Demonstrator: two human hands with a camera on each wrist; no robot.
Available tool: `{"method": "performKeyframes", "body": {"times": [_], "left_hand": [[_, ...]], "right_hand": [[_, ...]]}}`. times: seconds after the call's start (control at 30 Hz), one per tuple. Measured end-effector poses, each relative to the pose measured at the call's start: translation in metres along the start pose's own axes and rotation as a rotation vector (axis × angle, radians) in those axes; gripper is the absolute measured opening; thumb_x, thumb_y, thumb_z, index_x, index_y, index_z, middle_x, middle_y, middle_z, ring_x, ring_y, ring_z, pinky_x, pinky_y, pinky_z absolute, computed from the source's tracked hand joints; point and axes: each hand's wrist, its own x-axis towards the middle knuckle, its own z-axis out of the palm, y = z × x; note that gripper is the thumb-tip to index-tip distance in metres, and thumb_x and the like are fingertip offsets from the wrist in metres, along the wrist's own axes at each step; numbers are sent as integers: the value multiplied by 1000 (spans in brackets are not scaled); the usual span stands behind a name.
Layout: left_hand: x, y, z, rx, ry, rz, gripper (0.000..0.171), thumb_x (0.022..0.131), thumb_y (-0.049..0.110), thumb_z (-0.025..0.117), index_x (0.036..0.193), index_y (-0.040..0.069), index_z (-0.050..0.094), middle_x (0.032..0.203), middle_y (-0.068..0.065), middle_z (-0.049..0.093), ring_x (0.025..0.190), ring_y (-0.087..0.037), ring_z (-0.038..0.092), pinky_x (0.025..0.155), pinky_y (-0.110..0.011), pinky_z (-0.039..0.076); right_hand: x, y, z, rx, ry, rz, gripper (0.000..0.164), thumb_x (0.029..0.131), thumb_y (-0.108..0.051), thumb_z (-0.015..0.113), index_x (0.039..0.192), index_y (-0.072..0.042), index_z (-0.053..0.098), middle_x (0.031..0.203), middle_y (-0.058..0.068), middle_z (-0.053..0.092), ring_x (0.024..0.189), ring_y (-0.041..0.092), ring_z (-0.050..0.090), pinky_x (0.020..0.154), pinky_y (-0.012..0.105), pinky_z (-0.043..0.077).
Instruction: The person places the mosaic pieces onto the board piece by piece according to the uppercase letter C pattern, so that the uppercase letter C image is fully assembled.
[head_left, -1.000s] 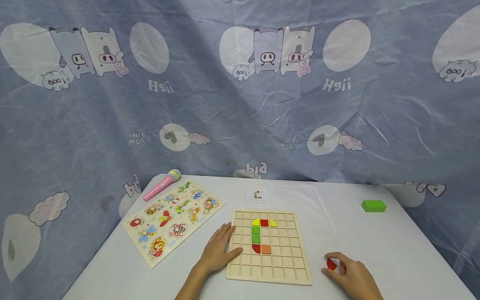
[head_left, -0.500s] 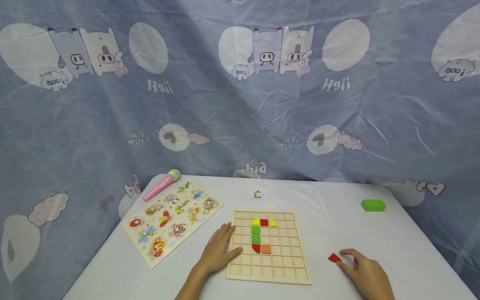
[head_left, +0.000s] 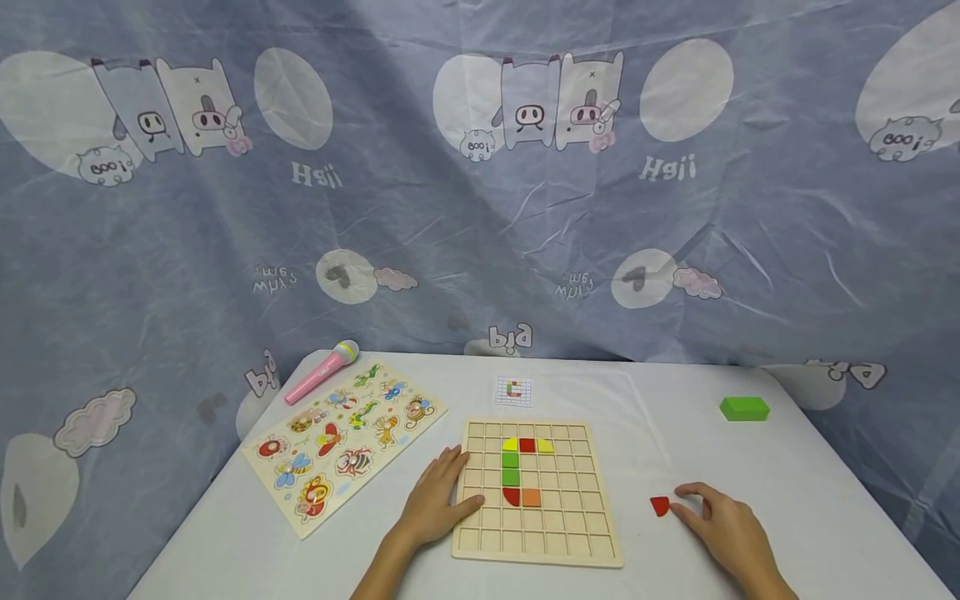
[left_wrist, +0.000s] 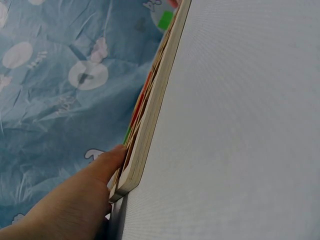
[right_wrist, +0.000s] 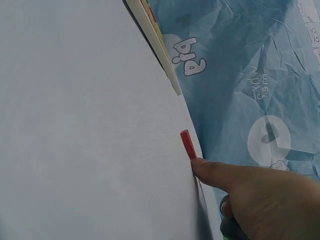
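Observation:
A wooden grid board (head_left: 558,546) lies flat on the table, with yellow, red, green and orange pieces set in a C shape. My left hand (head_left: 437,504) rests at its left edge, fingers extended and thumb over the top. In the left wrist view, that thumb touches the board (left_wrist: 155,105) near a corner. To the right of the board, a loose red rounded piece (head_left: 660,506) lies on the tablecloth. My right hand (head_left: 723,525) touches its right side with the thumb tip, the index finger curving apart from it. The right wrist view shows the thumb against the red piece (right_wrist: 187,143).
A wooden insect puzzle (head_left: 345,450) lies at the left, a pink toy microphone (head_left: 322,372) behind it. A small pattern card (head_left: 513,391) lies behind the board. At the back right sits a green block (head_left: 745,408). A patterned curtain (head_left: 480,208) hangs behind the table.
My right hand held the red piece between thumb and index finger, then let it down on the table. The piece has since turned and shifted slightly left. The left hand has stayed in place.

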Motion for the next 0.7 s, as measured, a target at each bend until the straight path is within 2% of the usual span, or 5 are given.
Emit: {"method": "performKeyframes", "body": {"times": [0.27,0.5,0.7], "left_hand": [[0,0,0,-8,4,1,77,84,56,55,141,9,36,148,-11,29,137,-30,20,111,-45,14],[0,-1,1,4,3,3,77,84,57,55,141,10,36,148,-10,29,137,-29,20,111,-44,14],[0,0,0,-2,-4,-4,77,84,57,55,141,9,36,148,-11,29,137,-29,20,111,-45,14]], "right_hand": [[1,-1,2,34,-20,13,31,76,-23,76,100,-5,68,53,-2,37,46,13,34,40,23,26],[-3,-10,2,90,-62,36,30,79,-30,73,99,-9,70,54,-3,38,48,11,33,41,23,25],[-3,-18,4,88,-63,-6,37,74,-38,76,99,-11,70,53,-5,38,46,8,32,41,21,25]]}}
